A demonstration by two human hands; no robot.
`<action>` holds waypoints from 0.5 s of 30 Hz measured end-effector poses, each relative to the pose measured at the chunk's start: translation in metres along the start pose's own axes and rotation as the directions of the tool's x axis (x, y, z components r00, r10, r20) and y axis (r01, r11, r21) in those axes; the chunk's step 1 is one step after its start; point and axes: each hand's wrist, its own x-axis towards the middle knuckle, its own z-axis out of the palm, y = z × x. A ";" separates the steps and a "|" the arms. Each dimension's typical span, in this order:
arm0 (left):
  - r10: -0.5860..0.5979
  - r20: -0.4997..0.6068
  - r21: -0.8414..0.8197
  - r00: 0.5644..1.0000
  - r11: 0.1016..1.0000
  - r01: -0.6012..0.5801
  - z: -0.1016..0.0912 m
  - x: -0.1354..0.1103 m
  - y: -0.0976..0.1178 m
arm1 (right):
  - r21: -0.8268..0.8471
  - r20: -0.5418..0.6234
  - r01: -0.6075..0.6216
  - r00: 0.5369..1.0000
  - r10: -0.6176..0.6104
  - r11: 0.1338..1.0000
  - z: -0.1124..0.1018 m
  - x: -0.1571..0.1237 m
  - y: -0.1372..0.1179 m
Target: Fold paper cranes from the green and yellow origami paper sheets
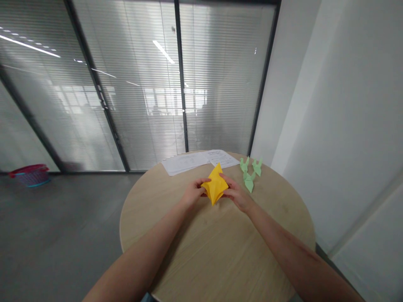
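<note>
A partly folded yellow paper [215,184] is held just above the round wooden table [217,247], near its far middle. My left hand [192,193] pinches the paper's left flap. My right hand [236,193] grips its right side, thumb on top. The paper stands up in a pointed, kite-like shape between the two hands. Both forearms reach in from the near edge.
Several small green folded paper figures [250,172] lie to the right of the yellow paper. White printed sheets [198,161] rest at the table's far edge. Behind stand glass walls with blinds. A red and blue basket [30,174] sits on the grey floor at far left.
</note>
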 end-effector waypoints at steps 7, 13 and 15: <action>-0.010 -0.032 -0.016 0.999 1.000 0.009 0.001 -0.002 0.002 | -0.037 -0.023 0.033 0.999 -0.034 0.999 0.001 -0.001 -0.004; -0.010 -0.071 -0.045 0.997 0.999 0.007 0.003 -0.006 0.008 | 0.014 0.007 -0.026 1.000 0.026 1.000 0.001 -0.003 -0.006; -0.001 -0.080 -0.015 0.997 1.000 0.000 0.004 -0.006 0.008 | 0.019 0.001 -0.033 0.999 0.033 0.999 0.000 -0.002 -0.005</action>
